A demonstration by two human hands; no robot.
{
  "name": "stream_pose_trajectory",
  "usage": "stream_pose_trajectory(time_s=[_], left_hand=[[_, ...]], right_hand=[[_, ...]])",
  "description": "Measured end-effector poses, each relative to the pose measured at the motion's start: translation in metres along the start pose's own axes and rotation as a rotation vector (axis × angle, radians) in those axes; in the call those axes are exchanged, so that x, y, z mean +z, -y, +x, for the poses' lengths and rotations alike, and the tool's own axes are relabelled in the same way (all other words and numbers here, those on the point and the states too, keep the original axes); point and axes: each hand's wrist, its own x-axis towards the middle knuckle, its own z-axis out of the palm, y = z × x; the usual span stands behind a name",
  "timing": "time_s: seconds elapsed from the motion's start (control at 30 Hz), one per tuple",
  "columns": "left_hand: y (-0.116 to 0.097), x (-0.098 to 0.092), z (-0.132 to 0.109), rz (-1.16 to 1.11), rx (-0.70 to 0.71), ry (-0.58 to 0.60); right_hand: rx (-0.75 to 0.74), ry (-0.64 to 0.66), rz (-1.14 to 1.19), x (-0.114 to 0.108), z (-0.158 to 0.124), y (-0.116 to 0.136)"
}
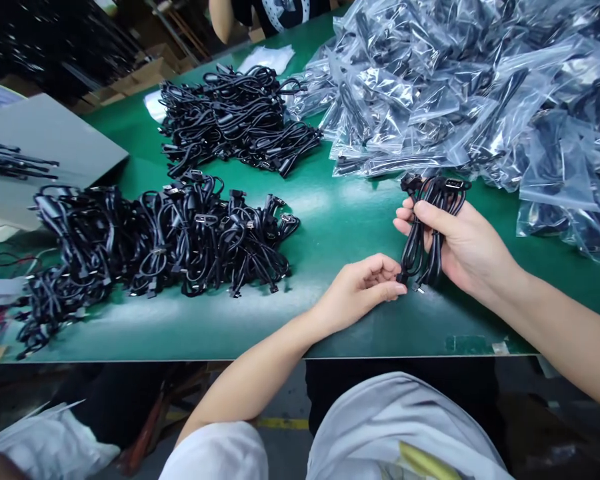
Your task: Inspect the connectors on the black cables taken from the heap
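Bundled black cables [420, 243] with connector ends are held just over the green table, toward its front edge. My right hand [463, 243] is closed around them, its thumb pressed across the upper part. At the lower end, my left hand [367, 290] pinches a small black connector [403, 279] between thumb and fingers. A metal plug tip shows beside it. How many cables are in the bundle I cannot tell. To the left lies a long row of similar coiled black cables [190, 240], apart from both hands.
Another heap of black cables [235, 120] lies farther back. Clear zip bags [430, 100] with dark cables inside pile up at the back right. A grey box-like object [45, 140] stands at the left. Across the table [260, 333], part of another person [280, 13] shows.
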Motion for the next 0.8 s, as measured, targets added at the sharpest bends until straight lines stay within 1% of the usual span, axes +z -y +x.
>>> stream_pose_trajectory(time_s=[0.1, 0.23, 0.3, 0.33, 0.4, 0.47, 0.53, 0.6, 0.67, 0.8], left_hand=[[-0.001, -0.001, 0.001, -0.082, -0.020, 0.010], [-0.003, -0.003, 0.002, -0.222, -0.079, 0.099], [-0.003, -0.003, 0.002, -0.248, -0.084, 0.094], [-0.002, -0.003, 0.003, -0.245, -0.077, 0.069], [0.000, -0.003, 0.002, -0.190, -0.027, -0.038], [0.002, -0.003, 0.001, -0.045, 0.064, -0.179], [0.004, -0.003, -0.001, 0.122, 0.153, -0.274], [0.004, -0.003, -0.003, 0.238, 0.222, -0.297], [0.004, -0.003, -0.003, 0.302, 0.274, -0.291], [0.003, -0.001, -0.005, 0.402, 0.313, -0.299]], right_hand=[[0.021, -0.006, 0.041, -0.001, 0.002, -0.002], [-0.002, 0.020, 0.111, -0.002, 0.003, 0.003], [-0.006, 0.053, 0.148, -0.001, 0.001, 0.008], [-0.009, 0.075, 0.166, -0.001, -0.001, 0.010], [-0.016, 0.129, 0.193, 0.000, -0.004, 0.012], [-0.013, 0.172, 0.201, 0.001, -0.005, 0.013], [0.000, 0.176, 0.200, 0.001, -0.006, 0.013], [0.017, 0.160, 0.198, 0.000, -0.005, 0.013], [0.034, 0.154, 0.199, -0.002, -0.003, 0.013], [0.046, 0.152, 0.200, -0.001, -0.001, 0.012]])
